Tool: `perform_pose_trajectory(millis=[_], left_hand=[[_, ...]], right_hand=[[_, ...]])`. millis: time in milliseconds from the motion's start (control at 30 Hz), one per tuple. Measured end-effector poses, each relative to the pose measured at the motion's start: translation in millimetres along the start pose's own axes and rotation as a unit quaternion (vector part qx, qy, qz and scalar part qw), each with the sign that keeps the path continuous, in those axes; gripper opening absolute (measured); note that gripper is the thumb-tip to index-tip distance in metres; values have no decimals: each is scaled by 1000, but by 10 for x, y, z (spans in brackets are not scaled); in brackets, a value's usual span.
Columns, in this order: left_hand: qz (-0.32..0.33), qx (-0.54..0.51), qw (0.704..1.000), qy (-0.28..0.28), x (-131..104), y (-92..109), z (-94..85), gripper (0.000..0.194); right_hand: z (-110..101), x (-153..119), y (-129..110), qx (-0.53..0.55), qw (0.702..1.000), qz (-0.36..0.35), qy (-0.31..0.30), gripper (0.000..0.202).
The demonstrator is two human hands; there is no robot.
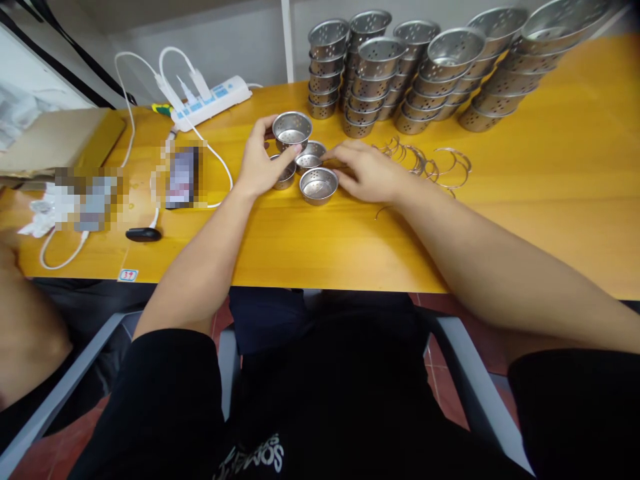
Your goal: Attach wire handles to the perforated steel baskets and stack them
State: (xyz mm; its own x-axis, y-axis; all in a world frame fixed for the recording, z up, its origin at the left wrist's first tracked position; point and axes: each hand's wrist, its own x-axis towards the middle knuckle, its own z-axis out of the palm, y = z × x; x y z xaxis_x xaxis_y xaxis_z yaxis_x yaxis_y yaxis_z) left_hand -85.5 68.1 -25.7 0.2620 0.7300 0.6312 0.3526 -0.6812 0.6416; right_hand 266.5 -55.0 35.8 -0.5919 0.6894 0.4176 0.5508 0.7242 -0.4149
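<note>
Small perforated metal cups stand close together near the middle of the wooden table. My left hand (263,160) is wrapped round the upper left cup (293,130), thumb at its front and fingers behind. Below that hand sits another cup (285,175), partly covered by it. A front cup (319,187) and a middle cup (311,157) lie between my hands. At their right side is my right hand (364,170), its fingers bent toward the cups, with thumb and forefinger apart. Whether a fingertip touches the cups is unclear. Thin copper-coloured wire rings (425,162) lie beyond my right wrist.
Tall stacks of perforated cups (379,87) line the back. A power strip (213,103) with white cables, a phone (183,177) and a black object (143,235) are at left. Another person's arm (30,320) shows at the left edge.
</note>
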Motion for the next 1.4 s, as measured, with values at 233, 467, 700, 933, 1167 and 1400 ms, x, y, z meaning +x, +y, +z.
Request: perform_pose_trajectory(millis=[233, 467, 700, 933, 1167, 1400], left_hand=[[9, 7, 998, -56, -34, 347, -7, 110], [-39, 125, 978, -161, -117, 1058, -185, 76], [-35, 129, 971, -198, -84, 1185, -186, 70], [-31, 137, 967, -212, -84, 1280, -171, 55], [-42, 142, 966, -214, -79, 1401, -151, 49], [-45, 147, 965, -213, -99, 1326, -152, 52]], right_hand=[[-70, -6, -108, 12, 999, 19, 38, 51], [-85, -13, -149, 38, 997, -3, 67, 62], [-70, -17, -104, 50, 996, -12, 72, 56], [-69, -25, -62, 68, 995, -8, 75, 52], [-51, -18, -42, 69, 995, -5, 78, 54], [-11, -15, -60, 57, 996, -2, 73, 56]])
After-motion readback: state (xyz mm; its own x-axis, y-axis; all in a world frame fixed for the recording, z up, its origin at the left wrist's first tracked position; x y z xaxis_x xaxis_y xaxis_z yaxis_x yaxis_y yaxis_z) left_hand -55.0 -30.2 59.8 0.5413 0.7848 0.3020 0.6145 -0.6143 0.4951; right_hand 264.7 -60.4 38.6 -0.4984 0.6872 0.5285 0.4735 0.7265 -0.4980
